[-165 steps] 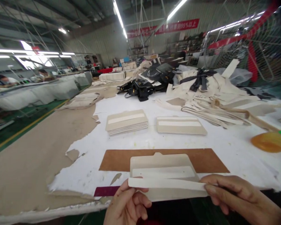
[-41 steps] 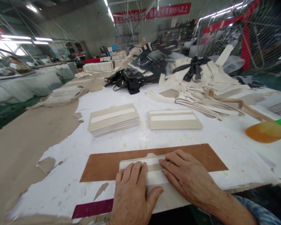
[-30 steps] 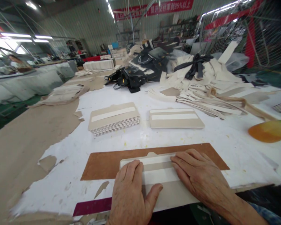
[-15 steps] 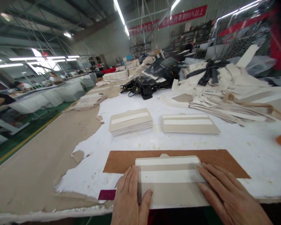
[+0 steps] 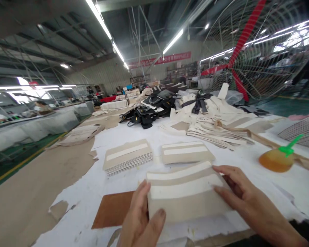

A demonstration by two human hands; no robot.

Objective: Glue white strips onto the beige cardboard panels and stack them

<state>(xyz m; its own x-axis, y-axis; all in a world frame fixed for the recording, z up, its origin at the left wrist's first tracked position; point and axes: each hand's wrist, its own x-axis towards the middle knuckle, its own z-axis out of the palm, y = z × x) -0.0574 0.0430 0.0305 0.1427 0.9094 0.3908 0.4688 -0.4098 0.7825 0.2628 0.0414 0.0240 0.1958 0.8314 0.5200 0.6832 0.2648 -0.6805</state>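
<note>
- Holding the grey-beige rectangular card piece with 2 white strips off the table, the left hand grips its left edge, thumb on the face and fingers behind it, so the hand is closed on the card.
- On the card's right edge the right hand clasps it too, fingers lying along the face near the upper right corner.
- Under and to the left of the card, a flat brown fibreboard sheet lies on the white paper-covered table.
- Just beyond the card, a thin stack of matching striped grey cards lies flat.
- To the left of that stack, apart from it, sits a thicker stack of the same striped cards.
- Right of the held card, well apart, an amber squat glue bottle with a green nozzle lies on the table.
- Farther back, a sprawling heap of cream and beige card strips covers the table.
- Left of that heap is a pile of black bags.
- Behind the heap stands a large wire-caged fan with red blades.
</note>
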